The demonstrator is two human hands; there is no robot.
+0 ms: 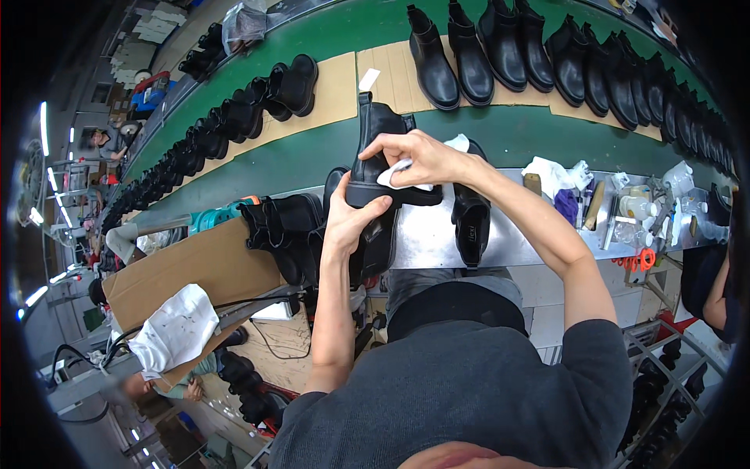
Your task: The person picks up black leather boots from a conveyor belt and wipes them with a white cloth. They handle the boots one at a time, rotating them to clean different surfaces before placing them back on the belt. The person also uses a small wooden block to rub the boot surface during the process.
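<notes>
Left row: black boots stand along the green belt, well apart from the hands.
Left bench end: a stained white rag lies over a cardboard sheet; strapped black boots lie close by the left forearm.
Left hand: the left hand is clasped round the heel end of the sole, thumb laid along its near side; this hold should stay firm so that the boot cannot twist under rubbing.
Boot in work: the held boot is above the metal bench, shaft up, toe rightward.
Cloth: the white cloth lies against the upper just above the sole edge; a flat, clean fold and short, even strokes would serve best.
Right hand: the right hand pinches the cloth between thumb and fingers; light pressure should spare the leather.
Right of it: another black boot rests on the bench; clear bottles sit farther right.
</notes>
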